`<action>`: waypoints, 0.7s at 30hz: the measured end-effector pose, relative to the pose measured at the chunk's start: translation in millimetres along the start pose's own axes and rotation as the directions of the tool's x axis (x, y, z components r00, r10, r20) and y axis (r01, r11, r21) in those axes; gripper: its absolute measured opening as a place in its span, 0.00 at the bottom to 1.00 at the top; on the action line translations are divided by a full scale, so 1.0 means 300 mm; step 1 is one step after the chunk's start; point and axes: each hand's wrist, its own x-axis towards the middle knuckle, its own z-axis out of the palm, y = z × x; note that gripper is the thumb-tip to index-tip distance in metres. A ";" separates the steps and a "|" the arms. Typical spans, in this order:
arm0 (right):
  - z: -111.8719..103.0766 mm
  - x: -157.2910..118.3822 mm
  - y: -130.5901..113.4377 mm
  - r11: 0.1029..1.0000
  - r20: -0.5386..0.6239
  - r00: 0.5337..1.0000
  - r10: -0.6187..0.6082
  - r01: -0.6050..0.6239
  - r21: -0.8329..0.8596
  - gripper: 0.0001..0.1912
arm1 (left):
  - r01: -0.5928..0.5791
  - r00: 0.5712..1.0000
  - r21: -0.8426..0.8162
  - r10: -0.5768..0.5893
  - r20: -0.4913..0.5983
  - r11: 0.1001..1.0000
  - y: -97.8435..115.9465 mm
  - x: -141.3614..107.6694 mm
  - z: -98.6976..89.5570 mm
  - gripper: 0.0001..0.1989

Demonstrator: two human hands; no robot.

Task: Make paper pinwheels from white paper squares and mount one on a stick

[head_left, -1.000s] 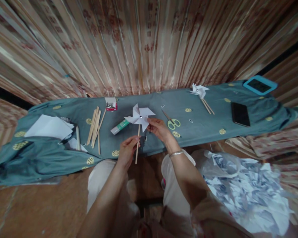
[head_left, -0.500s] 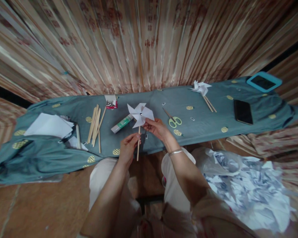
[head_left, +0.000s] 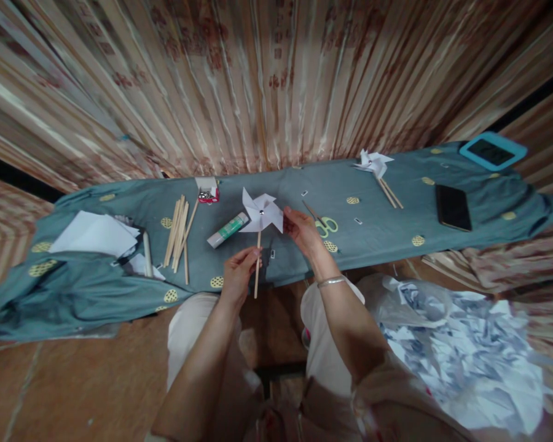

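A white paper pinwheel [head_left: 268, 216] with a shiny pin at its centre stands upright above the cloth, mounted on a thin wooden stick [head_left: 257, 279]. My left hand [head_left: 240, 270] pinches that stick below the blades. At the pinwheel's right edge is my right hand [head_left: 301, 232], fingers slightly curled and apart; whether a fingertip touches the blade I cannot tell. Left of the pinwheel lies a green and white glue tube [head_left: 228, 230]. Partly behind my right hand are scissors with light green handles [head_left: 328, 226].
Wooden sticks [head_left: 177, 236], a small red box of pins [head_left: 208, 191] and white paper sheets [head_left: 94, 233] lie leftward on the cloth-covered table [head_left: 281, 270]. Rightward are finished pinwheels [head_left: 373, 162], a black phone [head_left: 452, 207] and a blue-framed device [head_left: 493, 152]. A bag of paper scraps [head_left: 465, 350] stands below.
My right hand has moved off the blade toward the right. The pinwheel's blades have turned on the pin. My left hand keeps its hold on the stick.
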 end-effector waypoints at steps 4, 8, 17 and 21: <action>-0.003 0.004 0.007 0.997 -0.024 0.998 -0.061 0.060 -0.046 0.16 | -0.001 1.000 -0.002 0.001 0.005 1.000 -0.003 0.001 0.000 0.25; 0.013 -0.008 0.006 0.998 -0.014 0.999 -0.050 0.050 -0.040 0.16 | -0.011 1.000 -0.017 0.011 -0.015 1.000 -0.003 0.000 0.005 0.25; 0.030 -0.023 0.005 0.999 0.037 0.999 0.009 -0.007 -0.033 0.14 | -0.038 0.999 -0.025 0.037 -0.024 0.999 -0.005 0.006 0.004 0.23; 0.028 -0.025 0.008 0.999 0.083 0.996 0.039 -0.036 -0.029 0.14 | -0.035 0.999 -0.026 0.035 -0.027 0.999 -0.004 0.006 0.003 0.23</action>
